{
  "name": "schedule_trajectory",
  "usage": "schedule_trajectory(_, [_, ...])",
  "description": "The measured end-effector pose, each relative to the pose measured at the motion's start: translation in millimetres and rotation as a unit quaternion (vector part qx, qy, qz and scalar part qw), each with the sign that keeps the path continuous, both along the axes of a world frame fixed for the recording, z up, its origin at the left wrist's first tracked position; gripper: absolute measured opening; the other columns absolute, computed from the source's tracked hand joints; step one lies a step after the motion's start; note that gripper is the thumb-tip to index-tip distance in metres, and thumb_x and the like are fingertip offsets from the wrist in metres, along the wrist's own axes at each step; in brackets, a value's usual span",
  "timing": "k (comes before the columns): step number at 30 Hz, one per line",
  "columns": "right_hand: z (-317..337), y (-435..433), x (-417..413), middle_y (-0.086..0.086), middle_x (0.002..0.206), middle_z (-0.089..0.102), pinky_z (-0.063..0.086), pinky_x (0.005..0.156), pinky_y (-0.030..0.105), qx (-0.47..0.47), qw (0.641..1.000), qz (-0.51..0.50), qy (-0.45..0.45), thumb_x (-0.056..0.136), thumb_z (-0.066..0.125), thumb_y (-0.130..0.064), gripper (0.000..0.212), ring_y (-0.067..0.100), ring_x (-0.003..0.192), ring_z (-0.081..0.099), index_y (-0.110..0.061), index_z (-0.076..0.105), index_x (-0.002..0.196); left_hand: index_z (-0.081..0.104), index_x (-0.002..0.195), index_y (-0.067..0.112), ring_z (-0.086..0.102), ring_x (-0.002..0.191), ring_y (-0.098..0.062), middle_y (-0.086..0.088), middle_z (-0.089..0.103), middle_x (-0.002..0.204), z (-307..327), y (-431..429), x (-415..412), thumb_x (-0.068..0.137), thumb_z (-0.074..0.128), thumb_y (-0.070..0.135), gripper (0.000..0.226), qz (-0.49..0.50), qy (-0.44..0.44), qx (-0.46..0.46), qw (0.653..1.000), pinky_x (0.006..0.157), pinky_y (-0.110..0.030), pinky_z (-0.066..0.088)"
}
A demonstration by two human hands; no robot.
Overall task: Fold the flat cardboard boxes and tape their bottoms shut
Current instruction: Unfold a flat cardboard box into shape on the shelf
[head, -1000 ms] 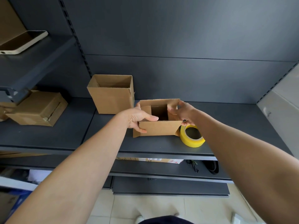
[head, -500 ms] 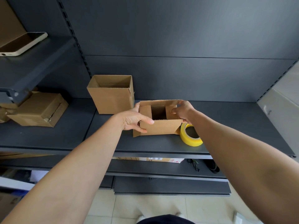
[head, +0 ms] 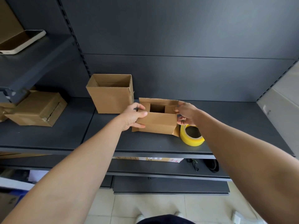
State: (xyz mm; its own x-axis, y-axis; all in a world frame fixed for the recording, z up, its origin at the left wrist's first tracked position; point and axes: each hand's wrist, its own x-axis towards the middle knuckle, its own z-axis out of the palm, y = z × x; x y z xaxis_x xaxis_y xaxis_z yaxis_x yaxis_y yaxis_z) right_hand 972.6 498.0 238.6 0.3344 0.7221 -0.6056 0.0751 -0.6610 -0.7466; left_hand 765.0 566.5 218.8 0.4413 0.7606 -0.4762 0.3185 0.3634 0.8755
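Gripping small cardboard box (head: 157,122) on dark shelf (head: 161,143): left hand (head: 134,116) clasps left edge, right hand (head: 186,113) pinches right flap. Yellow tape roll (head: 192,137) just right. Taller open box (head: 111,93) behind-left.

Dim, soft daylight; wide-angle edge bending

The front flap (head: 157,118) of the box (head: 156,129) stands higher than a second ago and covers more of the dark opening (head: 157,108), which is now a shorter slot. The right hand (head: 186,113) has dropped from the upper right corner to the flap's right edge. The left hand (head: 131,115) now lays its thumb along the flap's top edge.
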Motion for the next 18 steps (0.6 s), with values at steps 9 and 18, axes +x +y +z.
schedule_trajectory(9, [8,-2,1,0.006,0.118,0.057,0.049,0.091,0.046,0.001,0.993,0.014,0.114,0.079,0.054,-0.072,0.052,0.028,0.102,0.06,-0.027,0.056,0.105,0.057,0.105,0.012,0.052,0.105,-0.028,-0.005,0.047,0.113,2,-6,18,0.089,0.063,0.003,0.02,0.078,0.089,0.062,0.991,0.072,-0.045,0.059])
schedule_trajectory(18, [29,14,-5,0.005,0.119,0.052,0.041,0.101,0.048,0.005,0.999,-0.052,0.011,0.085,0.032,-0.077,0.067,0.032,0.11,0.053,-0.023,0.044,0.122,0.037,0.132,0.022,0.053,0.102,-0.023,-0.003,0.041,0.121,36,3,26,0.085,0.069,0.007,0.059,0.095,0.06,0.043,0.993,0.057,-0.031,0.057])
